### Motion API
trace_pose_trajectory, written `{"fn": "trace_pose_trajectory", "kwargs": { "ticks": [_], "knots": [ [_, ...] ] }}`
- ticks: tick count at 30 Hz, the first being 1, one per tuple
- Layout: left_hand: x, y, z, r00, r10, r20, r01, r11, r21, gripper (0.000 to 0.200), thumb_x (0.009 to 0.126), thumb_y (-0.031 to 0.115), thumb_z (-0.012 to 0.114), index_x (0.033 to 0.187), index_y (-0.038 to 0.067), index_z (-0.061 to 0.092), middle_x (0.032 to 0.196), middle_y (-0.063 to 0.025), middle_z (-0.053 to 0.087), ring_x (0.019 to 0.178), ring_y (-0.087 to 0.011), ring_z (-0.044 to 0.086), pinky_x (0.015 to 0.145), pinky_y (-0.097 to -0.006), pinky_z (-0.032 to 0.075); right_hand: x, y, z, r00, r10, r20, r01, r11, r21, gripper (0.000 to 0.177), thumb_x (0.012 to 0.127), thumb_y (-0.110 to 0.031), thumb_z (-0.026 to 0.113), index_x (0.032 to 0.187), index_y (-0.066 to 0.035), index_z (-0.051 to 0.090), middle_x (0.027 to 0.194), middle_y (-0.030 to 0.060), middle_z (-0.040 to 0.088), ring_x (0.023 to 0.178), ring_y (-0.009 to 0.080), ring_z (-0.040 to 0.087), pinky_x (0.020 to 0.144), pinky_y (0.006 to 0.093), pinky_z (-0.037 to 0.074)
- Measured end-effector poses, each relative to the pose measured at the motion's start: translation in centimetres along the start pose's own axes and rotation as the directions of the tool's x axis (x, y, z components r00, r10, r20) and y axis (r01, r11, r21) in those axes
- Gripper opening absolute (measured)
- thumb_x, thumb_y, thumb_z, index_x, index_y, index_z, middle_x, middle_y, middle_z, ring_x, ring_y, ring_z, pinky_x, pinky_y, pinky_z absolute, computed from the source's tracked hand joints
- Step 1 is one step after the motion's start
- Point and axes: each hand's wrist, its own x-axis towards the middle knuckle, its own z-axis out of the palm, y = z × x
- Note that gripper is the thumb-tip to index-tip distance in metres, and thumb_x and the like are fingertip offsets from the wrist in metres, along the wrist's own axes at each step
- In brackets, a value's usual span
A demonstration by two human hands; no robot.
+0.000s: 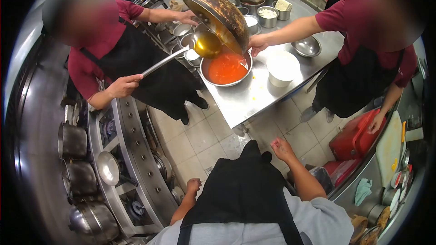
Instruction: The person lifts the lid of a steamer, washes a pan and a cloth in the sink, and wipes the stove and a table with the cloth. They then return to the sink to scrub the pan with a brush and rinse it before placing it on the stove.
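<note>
My left hand (194, 185) hangs low at my side, fingers curled in, with nothing seen in it. My right hand (283, 149) is raised in front of my apron, empty, its fingers loosely bent and apart. Beyond them, a steel bowl of red sauce (227, 69) stands on the steel table (245, 104). A co-worker on the left holds a ladle (206, 45) against a tilted, blackened wok (220, 11) over that bowl. The hand of a co-worker on the right (259, 44) is at the bowl's rim, close to the wok.
A white tub (282, 68) and a steel bowl (306, 46) stand on the table, with ingredient containers (268, 16) behind. To the left is a stove (131, 140) with a frying pan (109, 168). Red containers (356, 136) and a counter with a cutting board (388, 149) are at the right.
</note>
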Motion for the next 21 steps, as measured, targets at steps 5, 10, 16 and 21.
{"fn": "trace_pose_trajectory", "kwargs": {
  "ticks": [5,10,16,21],
  "knots": [
    [-0.6,2.5,0.4,0.989,-0.141,-0.047,0.137,0.987,-0.078,0.022,0.079,0.009,0.051,0.058,0.013,0.047,0.054,0.0015,0.046,0.046,-0.0107,0.045,0.036,-0.0256,0.028,-0.6,0.4,0.4,0.998,0.070,-0.009,-0.070,0.997,-0.030,0.022,0.080,-0.026,0.061,0.083,-0.004,0.059,0.075,0.0154,0.063,0.074,0.0322,0.063,0.065,0.0396,0.048],
    [0.1,2.2,-0.2,0.991,-0.137,0.012,0.137,0.986,-0.099,0.023,0.080,0.010,0.051,0.057,0.014,0.047,0.054,0.0014,0.045,0.045,-0.0105,0.044,0.036,-0.0255,0.028,-1.2,-0.3,0.4,0.992,0.124,-0.008,-0.124,0.992,-0.036,0.023,0.080,-0.027,0.061,0.083,-0.004,0.060,0.075,0.0155,0.064,0.073,0.0325,0.063,0.066,0.0394,0.048],
    [-0.3,2.2,-0.5,0.988,-0.151,-0.015,0.150,0.987,-0.053,0.022,0.080,0.009,0.050,0.059,0.013,0.049,0.055,0.0021,0.046,0.045,-0.0102,0.045,0.037,-0.0253,0.028,-2.2,0.4,1.2,0.994,0.094,-0.050,-0.096,0.995,-0.031,0.023,0.080,-0.027,0.062,0.083,-0.004,0.060,0.074,0.0152,0.063,0.073,0.0323,0.062,0.065,0.0393,0.048],
    [0.7,0.6,-1.1,0.999,-0.039,0.021,0.036,0.990,0.139,0.020,0.079,0.009,0.054,0.059,0.012,0.053,0.054,0.0013,0.047,0.045,-0.0098,0.043,0.038,-0.0260,0.029,-2.6,0.7,1.0,0.996,0.066,-0.062,-0.067,0.998,-0.015,0.023,0.080,-0.027,0.061,0.082,-0.004,0.060,0.074,0.0155,0.063,0.073,0.0331,0.062,0.065,0.0392,0.048]
  ]
}}
